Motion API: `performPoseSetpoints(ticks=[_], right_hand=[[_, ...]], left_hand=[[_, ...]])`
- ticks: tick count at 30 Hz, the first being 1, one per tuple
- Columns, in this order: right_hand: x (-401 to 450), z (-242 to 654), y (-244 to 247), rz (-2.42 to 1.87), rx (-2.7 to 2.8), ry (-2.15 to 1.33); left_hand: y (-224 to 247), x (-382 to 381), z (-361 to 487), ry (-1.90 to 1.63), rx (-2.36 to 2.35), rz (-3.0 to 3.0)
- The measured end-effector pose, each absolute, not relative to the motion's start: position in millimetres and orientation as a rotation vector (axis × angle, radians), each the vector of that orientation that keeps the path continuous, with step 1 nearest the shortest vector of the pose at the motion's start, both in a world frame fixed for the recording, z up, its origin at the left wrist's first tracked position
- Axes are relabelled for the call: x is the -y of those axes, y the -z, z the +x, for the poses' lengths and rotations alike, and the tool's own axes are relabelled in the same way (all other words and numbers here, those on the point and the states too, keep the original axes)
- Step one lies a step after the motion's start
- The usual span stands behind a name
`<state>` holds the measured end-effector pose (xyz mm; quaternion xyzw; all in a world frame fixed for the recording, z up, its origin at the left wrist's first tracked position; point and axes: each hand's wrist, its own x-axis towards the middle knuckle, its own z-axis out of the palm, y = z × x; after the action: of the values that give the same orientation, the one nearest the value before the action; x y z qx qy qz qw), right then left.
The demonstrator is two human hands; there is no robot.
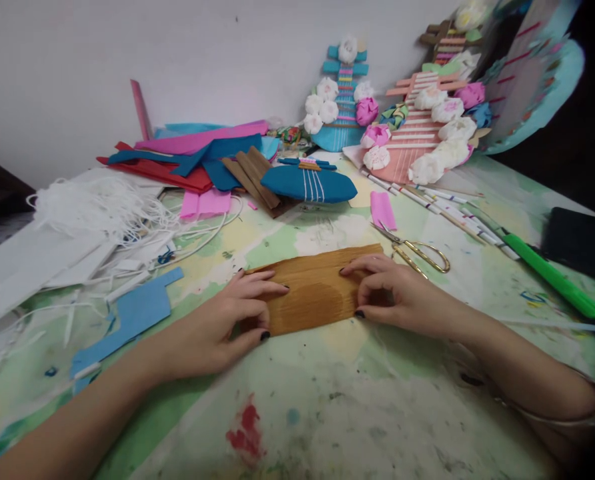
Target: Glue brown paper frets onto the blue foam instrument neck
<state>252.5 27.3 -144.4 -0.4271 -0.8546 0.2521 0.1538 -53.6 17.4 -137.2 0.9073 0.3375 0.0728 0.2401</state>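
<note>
A strip of golden-brown crepe paper (pixel 312 303) lies in front of me, with a darker oval patch near its middle. My left hand (pixel 227 320) pinches its left end between thumb and index finger, while the other fingers stretch over the sheet. At the right end, my right hand (pixel 397 293) is curled, thumb and index finger closed at the paper's edge and another fingertip resting on top. Just beyond the right hand lie gold-handled scissors (pixel 420 257), blades partly apart. A small pink paper piece (pixel 382 211) is near their tips.
A blue lute-shaped craft (pixel 307 183) lies behind the strip. Flower-trimmed blue (pixel 345 100) and pink crafts (pixel 417 127) lean at the back. White cord (pixel 97 210), blue paper (pixel 132 320) and folded coloured paper (pixel 177 163) sit left. A green cutter (pixel 552 273) and dark phone-like slab (pixel 580 241) lie right.
</note>
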Motion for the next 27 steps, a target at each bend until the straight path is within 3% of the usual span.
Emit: performPoseSetpoints(ticks=[27], right_hand=[[-27.2,250.9,148.8,-1.227,2.415,-0.724]], left_hand=[[135.6,-19.5,-51.6,-0.161,-0.878,2.45]])
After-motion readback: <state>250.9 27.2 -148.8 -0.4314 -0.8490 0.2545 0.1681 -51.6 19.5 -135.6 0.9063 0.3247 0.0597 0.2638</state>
